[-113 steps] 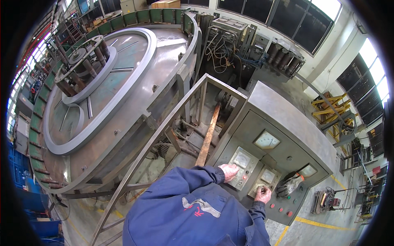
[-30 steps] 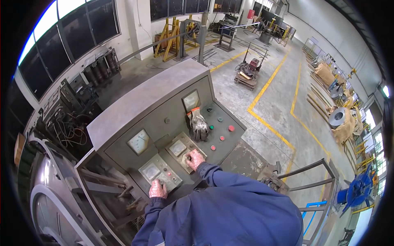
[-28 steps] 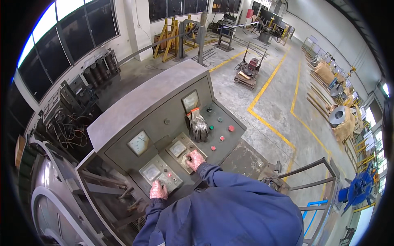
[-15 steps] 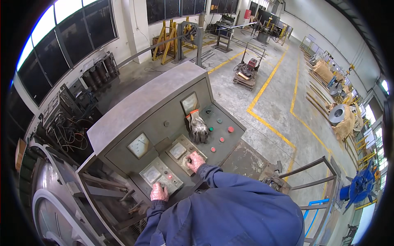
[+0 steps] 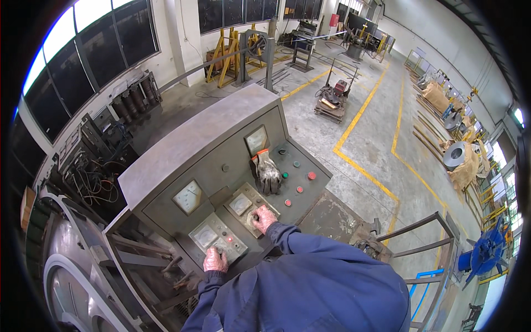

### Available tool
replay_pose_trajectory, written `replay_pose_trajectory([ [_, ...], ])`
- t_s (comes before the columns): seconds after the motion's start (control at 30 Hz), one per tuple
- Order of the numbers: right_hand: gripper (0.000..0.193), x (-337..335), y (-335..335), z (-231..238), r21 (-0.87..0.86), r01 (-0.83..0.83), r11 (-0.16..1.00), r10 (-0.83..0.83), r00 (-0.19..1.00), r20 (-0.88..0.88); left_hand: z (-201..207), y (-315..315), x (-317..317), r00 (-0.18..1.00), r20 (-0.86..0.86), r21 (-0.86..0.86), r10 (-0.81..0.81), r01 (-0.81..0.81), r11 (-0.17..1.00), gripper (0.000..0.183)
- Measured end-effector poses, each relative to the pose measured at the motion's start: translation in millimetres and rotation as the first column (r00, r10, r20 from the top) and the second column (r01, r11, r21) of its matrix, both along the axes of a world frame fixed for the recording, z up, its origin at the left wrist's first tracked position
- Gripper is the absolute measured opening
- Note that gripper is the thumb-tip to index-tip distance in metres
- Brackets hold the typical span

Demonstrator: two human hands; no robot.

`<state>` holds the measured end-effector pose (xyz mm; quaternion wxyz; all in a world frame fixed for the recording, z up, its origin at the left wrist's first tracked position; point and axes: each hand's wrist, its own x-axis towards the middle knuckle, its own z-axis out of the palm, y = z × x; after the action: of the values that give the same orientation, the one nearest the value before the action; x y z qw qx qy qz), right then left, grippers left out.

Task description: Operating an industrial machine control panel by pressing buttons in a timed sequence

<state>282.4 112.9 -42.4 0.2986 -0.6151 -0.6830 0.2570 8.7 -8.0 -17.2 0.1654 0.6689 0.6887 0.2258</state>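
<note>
A grey metal control console (image 5: 193,133) stands in front of me. On its sloped face are two small light-grey control boxes, side by side, each with a meter. My left hand (image 5: 214,260) is closed around a dark knob (image 5: 220,251) at the lower edge of the left box (image 5: 237,252), where a red lamp (image 5: 230,239) glows. My right hand (image 5: 266,219) grips another dark knob (image 5: 255,217) on the right box (image 5: 252,193); its fingers partly cover it. Past that hand lies a pair of soiled work gloves (image 5: 268,176) with orange cuffs, resting against the console.
Red and green push buttons (image 5: 312,175) sit right of the gloves. Metal railings (image 5: 415,228) flank me at right. Large round machinery (image 5: 72,288) is close at left. A wheeled cart with an engine (image 5: 335,97) stands ahead near yellow floor lines. A blue fan (image 5: 484,249) is at far right.
</note>
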Motion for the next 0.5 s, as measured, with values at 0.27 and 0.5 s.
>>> replay_pose_trajectory([
  [0.27, 0.029, -3, 6, -21, 0.096, -0.063, 0.993, 0.057, 0.996, 0.063, -13, -3, -10, 1.0, -0.024, 0.046, 0.008, -0.007, 0.999, 0.03],
  [0.5, 0.028, 1, 4, -21, 0.128, -0.115, 0.985, 0.111, 0.993, 0.032, -58, -5, -15, 0.994, -0.097, 0.013, -0.043, 0.044, 0.999, 0.026],
])
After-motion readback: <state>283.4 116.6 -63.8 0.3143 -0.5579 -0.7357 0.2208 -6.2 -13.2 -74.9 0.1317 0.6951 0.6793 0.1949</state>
